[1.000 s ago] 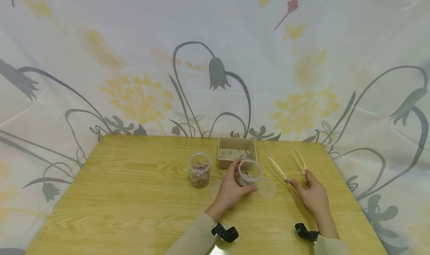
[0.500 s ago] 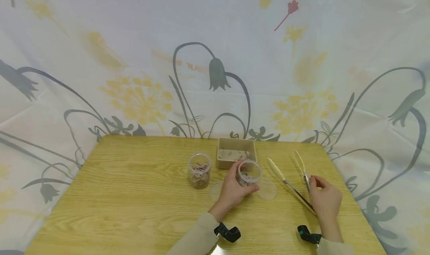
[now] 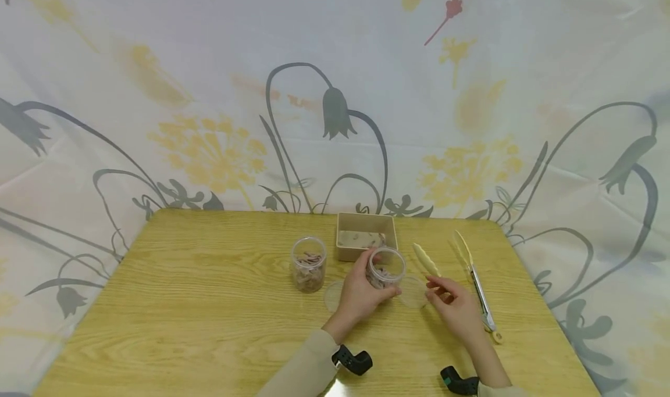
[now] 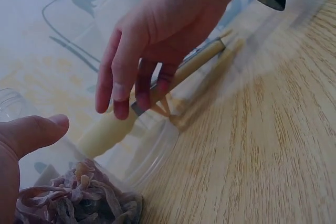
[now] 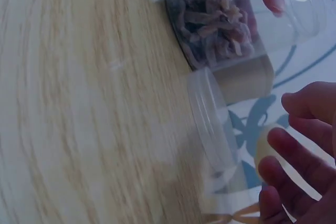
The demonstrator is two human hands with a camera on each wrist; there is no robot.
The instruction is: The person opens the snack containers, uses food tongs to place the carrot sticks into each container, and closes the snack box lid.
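My left hand (image 3: 360, 295) grips a clear open jar (image 3: 386, 276) from its left side, thumb at the front. Dried, greyish-purple shreds (image 4: 79, 195) lie inside it. My right hand (image 3: 456, 308) hovers with loosely bent fingers and holds nothing. Its fingertips are beside a clear round lid (image 3: 412, 295), with a gap to it in the right wrist view. Tongs (image 3: 483, 298) with cream tips and metal arms lie spread on the table; my right hand hides part of one arm. Cream tips also show behind the right fingers in the left wrist view.
A second open clear jar (image 3: 309, 269) with similar shreds stands to the left. Another clear lid (image 3: 332, 298) lies flat by my left wrist. Behind the held jar is a beige rectangular box (image 3: 349, 253) with a few scraps in it. A patterned curtain (image 3: 220, 95) hangs behind the table.
My right hand held the tongs one second ago, has let go of them, and has moved left to near the lid. My left hand keeps its grip on the jar.
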